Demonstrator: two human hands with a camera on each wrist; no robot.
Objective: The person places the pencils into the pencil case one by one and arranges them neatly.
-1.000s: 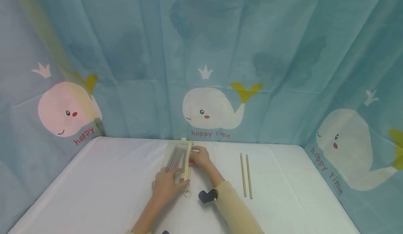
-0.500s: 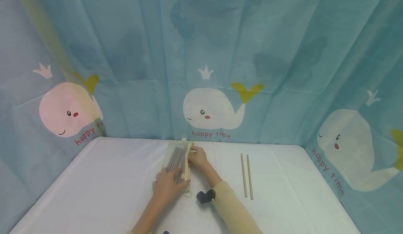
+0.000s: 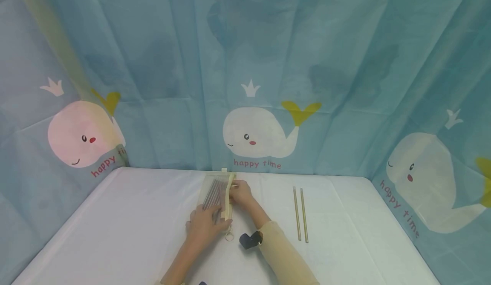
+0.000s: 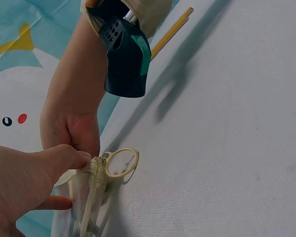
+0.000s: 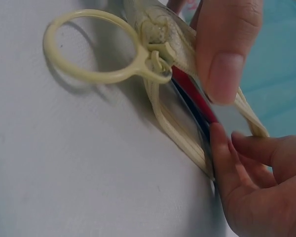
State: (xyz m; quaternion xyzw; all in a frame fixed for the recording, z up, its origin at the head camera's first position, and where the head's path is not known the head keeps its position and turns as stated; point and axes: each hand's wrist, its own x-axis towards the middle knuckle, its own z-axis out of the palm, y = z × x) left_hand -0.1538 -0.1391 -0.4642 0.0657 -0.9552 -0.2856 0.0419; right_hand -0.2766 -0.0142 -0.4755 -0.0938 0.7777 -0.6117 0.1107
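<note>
A see-through mesh zip pouch point(image 3: 209, 187) with cream trim lies near the back of the table, several thin dark sticks point(image 3: 211, 196) showing inside. My left hand point(image 3: 204, 225) holds its near end, thumb point(image 4: 71, 157) on the zip edge and fingers along the side. The zip's cream ring point(image 5: 96, 74) hangs at that end. My right hand point(image 3: 241, 192) is at the unzipped right side. In the right wrist view its fingers reach into the opening, beside a red strip point(image 5: 193, 91) and a dark blue strip point(image 5: 190, 101). I cannot tell whether they pinch anything.
Two thin gold-coloured sticks point(image 3: 300, 214) lie side by side on the white table point(image 3: 345, 234), right of my right forearm. A blue curtain point(image 3: 172, 84) printed with whales stands behind and at both sides. A dark wrist camera point(image 3: 250, 240) hangs under my right wrist.
The right hand has shifted slightly at the pouch's opening. A reddish line now shows through the mesh beside the dark sticks. My left hand keeps its place.
</note>
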